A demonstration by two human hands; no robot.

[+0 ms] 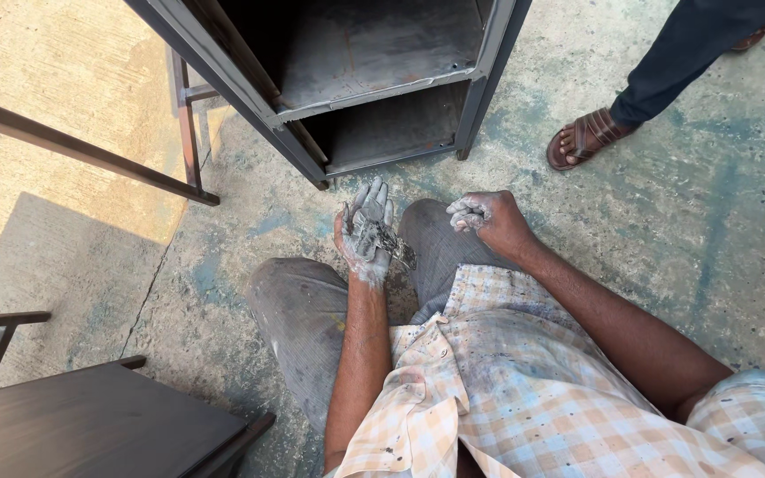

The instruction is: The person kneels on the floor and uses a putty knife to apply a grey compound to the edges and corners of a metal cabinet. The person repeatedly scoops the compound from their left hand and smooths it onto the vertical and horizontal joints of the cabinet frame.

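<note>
Metal bar (81,149): at the far left, a dark bar runs slanting over the pale concrete floor (692,230).
Dark tabletop (90,429): at the lower left corner, with a thin frame around it.
Metal cabinet (356,80): it stands at the top, open side to the viewer, with two empty shelves; it is just in front of both hands.
Left hand (367,235): palm up and fingers spread, covered with grey-white paste; it supports a small dark scraper-like piece (384,241) that lies across the palm.
Scraper-like piece: its long axis goes slanting from the fingers toward the lower right, so its end points to the other hand. I cannot tell its exact kind, because paste covers it.
Right hand (487,219): loosely clenched, fingertips smeared with the same paste, holding nothing that I can see; it is near the piece, just at its right, not touching it.
Knees (312,310): in grey trousers, under both hands.
Another person's foot (588,137): in a brown sandal at the upper right, well apart.
</note>
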